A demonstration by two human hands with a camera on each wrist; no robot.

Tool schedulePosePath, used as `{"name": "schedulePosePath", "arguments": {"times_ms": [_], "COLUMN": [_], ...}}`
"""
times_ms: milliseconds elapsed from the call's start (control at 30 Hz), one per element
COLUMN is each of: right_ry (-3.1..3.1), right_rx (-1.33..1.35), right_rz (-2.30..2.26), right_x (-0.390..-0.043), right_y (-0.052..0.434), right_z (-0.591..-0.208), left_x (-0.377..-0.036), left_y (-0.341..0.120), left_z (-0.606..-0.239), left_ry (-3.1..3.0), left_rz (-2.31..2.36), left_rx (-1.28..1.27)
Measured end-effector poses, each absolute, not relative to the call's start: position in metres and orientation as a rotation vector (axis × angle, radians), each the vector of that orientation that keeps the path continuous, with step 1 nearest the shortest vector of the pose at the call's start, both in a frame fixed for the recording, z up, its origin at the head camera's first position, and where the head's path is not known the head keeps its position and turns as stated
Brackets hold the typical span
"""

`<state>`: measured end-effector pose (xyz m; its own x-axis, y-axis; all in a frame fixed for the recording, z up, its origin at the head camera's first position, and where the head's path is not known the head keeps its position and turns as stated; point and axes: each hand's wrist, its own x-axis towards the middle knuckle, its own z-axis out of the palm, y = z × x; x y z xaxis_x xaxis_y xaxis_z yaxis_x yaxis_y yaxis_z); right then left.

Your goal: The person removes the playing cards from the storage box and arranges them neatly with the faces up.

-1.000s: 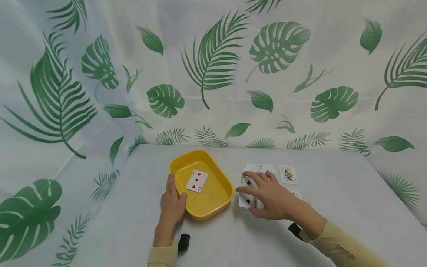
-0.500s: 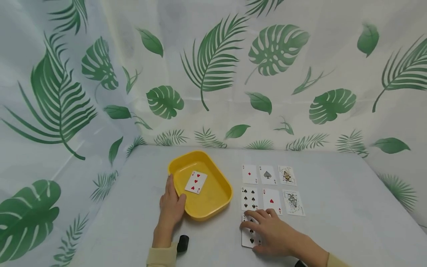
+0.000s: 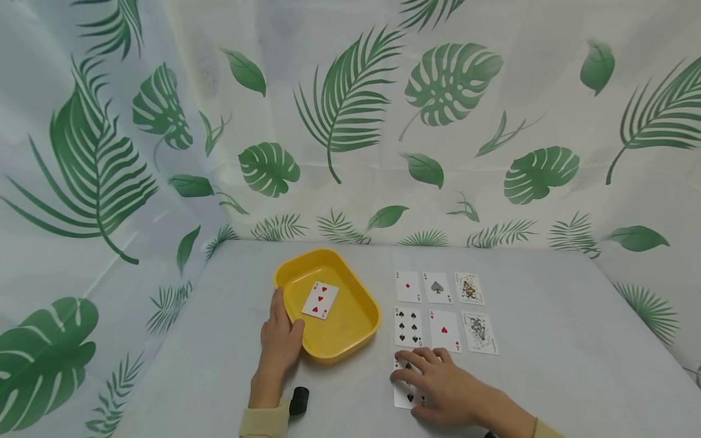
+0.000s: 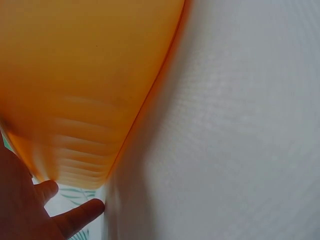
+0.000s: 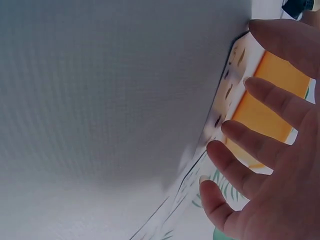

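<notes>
The three of spades point(image 3: 403, 399) lies beneath the loosely spread right hand point(image 3: 451, 390), nearer than the "6" card point(image 3: 408, 327); straight-fingered left hand point(image 3: 282, 342) touches the tray point(image 3: 341, 333).

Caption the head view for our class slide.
Left hand against a yellow tray holding a heart card; right hand over a spade card near six others.

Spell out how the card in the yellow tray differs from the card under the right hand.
The heart card shows red hearts; the spade card shows black spades. The heart card lies inside the yellow tray, fully visible; the spade card is outside it, partly covered by the right hand. Both are white and face up.
</notes>
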<state>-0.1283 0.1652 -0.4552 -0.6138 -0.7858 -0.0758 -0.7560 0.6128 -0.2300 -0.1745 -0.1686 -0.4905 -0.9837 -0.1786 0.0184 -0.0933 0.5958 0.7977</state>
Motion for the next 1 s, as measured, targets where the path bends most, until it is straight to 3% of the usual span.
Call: {"name": "schedulePosePath", "arguments": {"times_ms": [433,733,1000], "right_ry": [2.748,2.925,2.934], "right_rx": [-1.190,-1.404,-1.545], "right_rz": [-0.344,-0.343,-0.290], "right_x": [-0.159,-0.198,-0.223], "right_y": [0.161,0.141,0.102], "right_z": [-0.420,-0.383,-0.373], "left_x": [-0.173,-0.175,-0.174], "left_y": [-0.168,-0.168,-0.168], "left_z": [-0.490,-0.492,-0.492], "left_ry": [-2.731,-2.722,-2.734], "left_rz": [-1.370,-1.370,-1.349], "left_rx": [0.240,0.252,0.253]}}
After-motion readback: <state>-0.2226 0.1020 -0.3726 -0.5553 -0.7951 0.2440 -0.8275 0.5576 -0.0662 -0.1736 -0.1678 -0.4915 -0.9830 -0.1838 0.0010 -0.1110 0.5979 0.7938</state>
